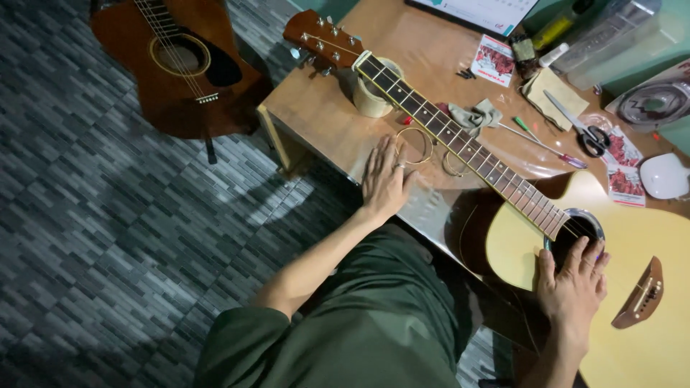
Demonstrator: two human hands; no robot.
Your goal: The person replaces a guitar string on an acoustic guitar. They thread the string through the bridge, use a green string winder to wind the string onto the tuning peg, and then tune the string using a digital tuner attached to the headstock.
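While a second guitar [183, 61] lies untouched on the floor at upper left, the left hand [384, 179] rests flat and spread on the table [316, 108] at centre, fingertips beside coiled strings [415, 146]. Right of it the guitar [647, 237] lies across the table, neck on a tape roll [374, 93], apparently only partly strung. At lower right the right hand [575, 284] lies open over the soundhole, holding nothing. Restringing looks midway; scissors [586, 129] wait unused.
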